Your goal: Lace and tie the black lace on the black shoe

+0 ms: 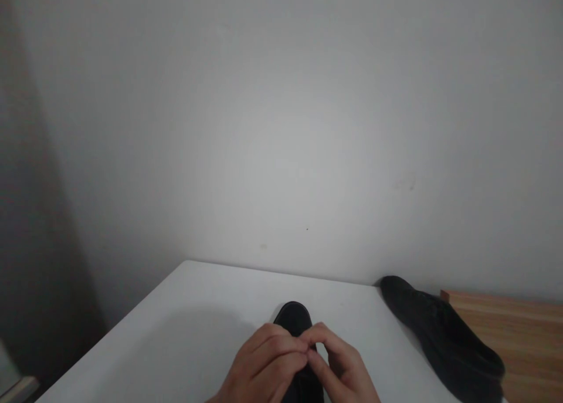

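A black shoe (294, 317) lies on the white table with its toe toward the wall. Over its upper, my left hand (266, 362) is closed in a pinch, fingertips together. My right hand (341, 362) pinches from the other side, thumb and index finger meeting the left fingertips. Whatever the fingers hold there is too small or hidden to make out. Both hands cover the middle of the shoe, and its heel end runs out at the bottom of the view.
A second black shoe (444, 338) lies at the right, against a wooden board (523, 338). The white table (197, 291) meets a pale wall (281, 127) at the back. At the lower left, a light-coloured edge (21, 386) shows.
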Available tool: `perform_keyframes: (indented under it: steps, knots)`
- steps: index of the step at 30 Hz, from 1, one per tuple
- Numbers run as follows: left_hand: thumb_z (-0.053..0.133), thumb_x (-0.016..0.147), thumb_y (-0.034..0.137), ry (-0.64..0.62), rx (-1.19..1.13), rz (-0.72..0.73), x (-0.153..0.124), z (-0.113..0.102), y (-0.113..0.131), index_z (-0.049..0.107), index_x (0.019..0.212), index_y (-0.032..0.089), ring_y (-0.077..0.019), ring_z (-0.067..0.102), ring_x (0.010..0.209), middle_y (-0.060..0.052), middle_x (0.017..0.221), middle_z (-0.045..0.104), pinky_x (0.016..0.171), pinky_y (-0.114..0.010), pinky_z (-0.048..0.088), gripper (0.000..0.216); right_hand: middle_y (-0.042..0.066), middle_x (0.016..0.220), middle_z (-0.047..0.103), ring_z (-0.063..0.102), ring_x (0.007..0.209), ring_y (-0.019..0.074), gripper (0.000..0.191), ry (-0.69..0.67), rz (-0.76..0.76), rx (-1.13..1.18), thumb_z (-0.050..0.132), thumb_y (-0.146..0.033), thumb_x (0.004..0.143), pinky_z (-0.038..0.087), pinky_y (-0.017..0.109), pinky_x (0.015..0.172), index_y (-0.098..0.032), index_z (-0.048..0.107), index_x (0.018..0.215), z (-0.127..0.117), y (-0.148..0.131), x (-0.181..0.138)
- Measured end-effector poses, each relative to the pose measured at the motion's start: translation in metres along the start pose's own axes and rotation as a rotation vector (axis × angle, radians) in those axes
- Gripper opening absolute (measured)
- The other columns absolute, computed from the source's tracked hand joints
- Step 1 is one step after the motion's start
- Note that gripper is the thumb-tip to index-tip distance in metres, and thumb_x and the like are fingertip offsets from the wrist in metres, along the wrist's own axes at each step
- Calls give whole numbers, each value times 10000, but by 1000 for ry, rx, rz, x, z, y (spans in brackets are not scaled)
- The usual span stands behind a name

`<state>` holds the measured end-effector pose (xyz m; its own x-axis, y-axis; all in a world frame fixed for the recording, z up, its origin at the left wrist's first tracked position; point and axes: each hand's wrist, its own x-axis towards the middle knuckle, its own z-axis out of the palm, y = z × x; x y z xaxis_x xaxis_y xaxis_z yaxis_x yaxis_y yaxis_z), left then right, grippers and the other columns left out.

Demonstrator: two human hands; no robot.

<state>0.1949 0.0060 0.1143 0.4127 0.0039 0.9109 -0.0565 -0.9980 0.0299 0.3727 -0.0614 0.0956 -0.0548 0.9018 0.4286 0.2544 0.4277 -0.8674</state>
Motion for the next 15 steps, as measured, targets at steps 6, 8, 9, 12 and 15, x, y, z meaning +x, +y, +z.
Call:
perform_keyframes:
  steps: [6,8,9,12,15]
  knots:
    - [524,984,124,41,-215,-360,-15,0,1,664,955,208,-128,724,913,-47,1010,767,810,-201,572,166,-1,857,552,536,841,159,199,190,15,133,532,-419,985,453,246,782,-254,592,892,3,-4,-4]
    - [590,956,119,72,-325,-585,-17,-3,0,662,933,237,-110,746,914,5,993,787,821,-172,570,140,0,869,544,534,847,157,196,146,37,148,507,-407,999,462,243,781,-257,568,888,-3,-2,-5]
    - [615,942,114,82,-362,-671,-17,-4,-1,663,917,244,-105,752,903,23,968,794,819,-161,569,141,1,877,550,540,855,157,193,122,48,150,498,-398,1004,467,243,790,-261,566,886,-6,0,-5]
    - [640,917,92,68,-391,-700,-17,-3,-3,667,890,246,-97,756,875,42,935,796,806,-150,567,158,6,941,592,574,925,165,131,65,56,116,511,-388,999,476,255,845,-292,597,976,-14,5,-6]
    - [606,922,75,44,-374,-539,-18,0,-4,652,930,243,-98,745,873,23,957,784,805,-165,570,174,27,1105,631,584,1078,191,210,-1,36,18,496,-375,1006,463,299,950,-355,591,1192,-14,8,-8]
